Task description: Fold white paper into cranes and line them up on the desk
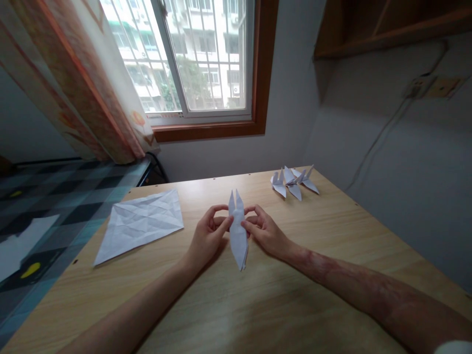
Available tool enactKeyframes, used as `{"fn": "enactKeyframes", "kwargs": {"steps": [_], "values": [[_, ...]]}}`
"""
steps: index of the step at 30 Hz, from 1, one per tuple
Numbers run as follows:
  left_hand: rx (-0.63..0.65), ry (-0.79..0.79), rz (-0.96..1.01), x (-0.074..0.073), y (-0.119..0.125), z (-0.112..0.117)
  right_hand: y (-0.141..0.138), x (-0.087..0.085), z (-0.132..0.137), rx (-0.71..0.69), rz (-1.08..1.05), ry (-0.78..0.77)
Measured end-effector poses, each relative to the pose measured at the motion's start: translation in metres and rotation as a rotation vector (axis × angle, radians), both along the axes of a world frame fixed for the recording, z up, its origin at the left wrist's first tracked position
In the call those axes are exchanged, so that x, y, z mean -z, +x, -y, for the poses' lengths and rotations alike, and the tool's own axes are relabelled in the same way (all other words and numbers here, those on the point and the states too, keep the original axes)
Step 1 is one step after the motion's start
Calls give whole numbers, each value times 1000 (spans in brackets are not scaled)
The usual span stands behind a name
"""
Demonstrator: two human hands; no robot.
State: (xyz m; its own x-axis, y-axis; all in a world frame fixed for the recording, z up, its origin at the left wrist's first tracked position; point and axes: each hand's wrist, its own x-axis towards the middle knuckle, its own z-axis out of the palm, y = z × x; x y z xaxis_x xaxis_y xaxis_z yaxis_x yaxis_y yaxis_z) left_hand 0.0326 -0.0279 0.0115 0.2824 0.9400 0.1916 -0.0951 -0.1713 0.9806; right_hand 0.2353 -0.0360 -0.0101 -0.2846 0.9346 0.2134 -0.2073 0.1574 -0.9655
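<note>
Left hand (pixel 210 230): gripping the left edge of the folded paper (pixel 239 241) between thumb and bent fingers.
Right hand (pixel 267 232): pinching the opposite edge, pressing the thumb against the front.
Paper's place: being held between both hands over the middle of the desk (pixel 295 305), pointing two narrow tips toward the window (pixel 216 64).
Tearing risk: possibly ripping or creasing askew near the slim tips, if pulling unevenly with the two hands.
Slipping risk: possibly fanning out at the loose lower layers, if slackening either grip.
Behind the paper: hiding some fingertips and the back folds; not showing clearly whether touching the desk.
Paper birds (pixel 294 191): sitting bunched at the far right, overlapping too much for an exact count.
Creased sheet (pixel 147 216): lying spread out on the left.
Bottom edge: cutting off both forearms.
</note>
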Motion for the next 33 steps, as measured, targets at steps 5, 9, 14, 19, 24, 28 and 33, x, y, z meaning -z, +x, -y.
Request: {"fn": "enactKeyframes", "kwargs": {"steps": [5, 9, 14, 19, 24, 28, 33], "values": [[-26, 0, 16, 0, 0, -1, 0, -1, 3, -6, 17, -19], [-59, -6, 46, 3, -1, -5, 0, -3, 5, -20, 42, -11], [-55, -61, 34, 3, -2, -7, 1, -5, 8, -51, 72, -13], [-79, -78, 67, 1, -4, -8, 2, -4, 10, -66, 71, 42], [-97, -119, 92, 4, -6, -12, 3, -5, 12, -110, 213, 215], [-105, -128, 108, 5, -7, -12, 6, -6, 14, -101, 310, 294], [-119, -147, 108, 3, -6, -10, 7, -5, 16, -132, 306, 345]]}}
